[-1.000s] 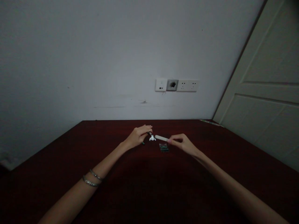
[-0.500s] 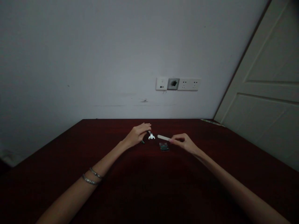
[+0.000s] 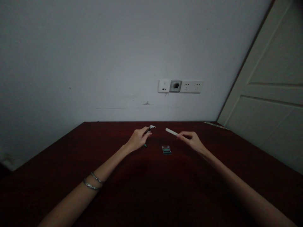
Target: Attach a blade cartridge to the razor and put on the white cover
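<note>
My left hand is closed around what looks like a razor, its pale, shiny head sticking out past the fingertips. A dark green tip shows just below that hand; whether it belongs to the same tool I cannot tell. Between thumb and fingers, my right hand pinches a white, round-ended stick, which points left toward the razor head with a gap between. On the table below and between both hands lies a small clear case with green strips inside.
The dark red table reaches back to a grey-white wall with sockets. A pale panelled door stands at the right. A thin patterned strip lies along the table's back right edge.
My left hand has turned the razor so its head is higher and seen more from the side. My right hand has moved the white stick up and to the right, away from it.
</note>
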Demonstrator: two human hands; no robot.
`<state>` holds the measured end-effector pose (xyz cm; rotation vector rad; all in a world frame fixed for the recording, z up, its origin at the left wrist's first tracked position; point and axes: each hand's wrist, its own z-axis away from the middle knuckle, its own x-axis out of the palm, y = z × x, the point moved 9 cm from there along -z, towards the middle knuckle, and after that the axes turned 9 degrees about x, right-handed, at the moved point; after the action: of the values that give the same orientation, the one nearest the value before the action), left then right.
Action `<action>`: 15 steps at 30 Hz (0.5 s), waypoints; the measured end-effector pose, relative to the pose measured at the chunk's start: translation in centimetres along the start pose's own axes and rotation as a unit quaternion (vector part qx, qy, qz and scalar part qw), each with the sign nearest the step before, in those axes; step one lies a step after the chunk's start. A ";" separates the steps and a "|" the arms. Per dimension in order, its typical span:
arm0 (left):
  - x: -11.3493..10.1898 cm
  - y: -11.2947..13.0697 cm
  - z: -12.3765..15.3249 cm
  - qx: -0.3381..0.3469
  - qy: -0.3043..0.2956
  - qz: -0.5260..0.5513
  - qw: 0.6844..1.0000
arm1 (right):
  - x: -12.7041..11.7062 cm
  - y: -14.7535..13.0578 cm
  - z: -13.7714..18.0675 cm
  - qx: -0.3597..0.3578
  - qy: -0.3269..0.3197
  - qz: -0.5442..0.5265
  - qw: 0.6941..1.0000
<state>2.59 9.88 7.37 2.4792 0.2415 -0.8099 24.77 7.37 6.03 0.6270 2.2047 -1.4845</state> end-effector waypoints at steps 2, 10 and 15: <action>1.6 -0.9 0.4 -0.068 -0.006 0.069 0.995 | -0.2 -2.5 -0.5 -0.035 0.003 0.023 0.999; 5.5 -0.3 1.1 -0.182 -0.008 0.296 0.938 | 1.8 -6.0 -3.1 -0.105 -0.004 0.168 0.980; 4.2 -1.6 1.2 -0.230 0.042 0.306 0.923 | 0.6 -0.7 -4.1 -0.048 0.011 0.143 0.988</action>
<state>4.91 10.70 3.37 1.9622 -0.2808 -0.3274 23.51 11.06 7.65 0.8887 2.0823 -1.2241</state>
